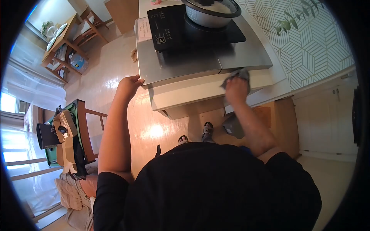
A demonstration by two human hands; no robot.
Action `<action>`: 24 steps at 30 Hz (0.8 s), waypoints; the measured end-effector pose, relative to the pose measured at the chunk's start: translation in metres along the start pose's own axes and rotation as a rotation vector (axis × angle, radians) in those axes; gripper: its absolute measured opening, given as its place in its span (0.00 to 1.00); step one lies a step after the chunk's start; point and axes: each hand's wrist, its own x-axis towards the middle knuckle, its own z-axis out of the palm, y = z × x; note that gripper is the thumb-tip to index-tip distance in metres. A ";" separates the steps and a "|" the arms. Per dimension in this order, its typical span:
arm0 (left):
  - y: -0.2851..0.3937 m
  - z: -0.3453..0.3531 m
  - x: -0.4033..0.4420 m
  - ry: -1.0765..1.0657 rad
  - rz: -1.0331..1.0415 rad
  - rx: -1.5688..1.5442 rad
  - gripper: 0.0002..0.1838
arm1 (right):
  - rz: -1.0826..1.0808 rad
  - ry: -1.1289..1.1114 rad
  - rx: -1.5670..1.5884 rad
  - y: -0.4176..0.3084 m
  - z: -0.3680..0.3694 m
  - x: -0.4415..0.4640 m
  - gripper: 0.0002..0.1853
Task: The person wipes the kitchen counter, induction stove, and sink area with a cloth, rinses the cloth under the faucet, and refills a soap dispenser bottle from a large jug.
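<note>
A grey cloth (242, 74) is under and around the fingers of my right hand (236, 89), which presses it against the cream front ledge (185, 91) below the steel counter top. At the counter's left front corner, my left hand (130, 85) grips the edge of the steel top (181, 69) with its thumb and fingers. A black induction cooktop (169, 32) lies on the steel surface. On the cooktop stands a metal pot (210, 17) with a dark rim and white contents, cut off by the top of the view.
A patterned white surface (308, 50) with green leaves adjoins the counter on the right. A grey bin (234, 126) stands below, near my feet. At left are a wooden table (69, 29), chairs, a water bottle (78, 62) and a green-edged rack (79, 111) holding boxes.
</note>
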 end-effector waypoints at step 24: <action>-0.129 0.053 -0.128 0.179 -0.175 -0.478 0.22 | -1.014 0.044 0.427 -0.242 0.005 -0.081 0.21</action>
